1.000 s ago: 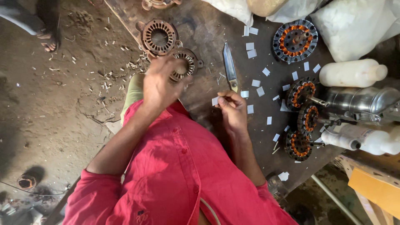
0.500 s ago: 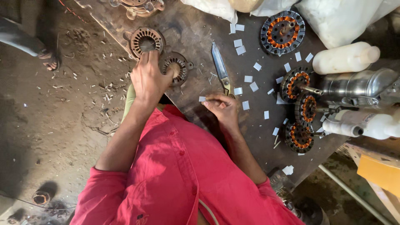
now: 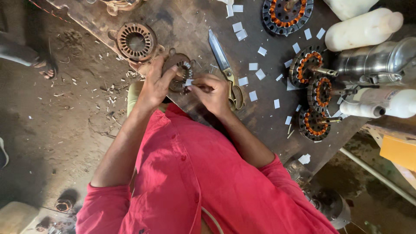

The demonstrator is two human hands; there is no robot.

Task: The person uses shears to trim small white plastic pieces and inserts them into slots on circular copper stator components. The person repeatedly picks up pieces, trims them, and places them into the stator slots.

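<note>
My left hand [image 3: 155,86] grips a small rusty motor stator [image 3: 182,73] at the near edge of a dark workbench [image 3: 182,21]. My right hand [image 3: 213,93] pinches a small white paper slip [image 3: 189,82] and holds it against the stator's slots. Both hands meet over the stator. Scissors with brass handles [image 3: 226,69] lie just right of my right hand. My sleeves are red.
A larger bare stator [image 3: 136,41] lies at the back left. Several copper-wound stators [image 3: 318,93] stand at the right, with white bottles [image 3: 362,28] and a metal cylinder [image 3: 377,58]. White paper slips [image 3: 253,95] litter the bench. Another person's sandalled foot [image 3: 45,69] is on the dirt floor.
My right hand has moved left from the bench to the stator, carrying a paper slip. My left hand stays on the stator. The view has shifted closer.
</note>
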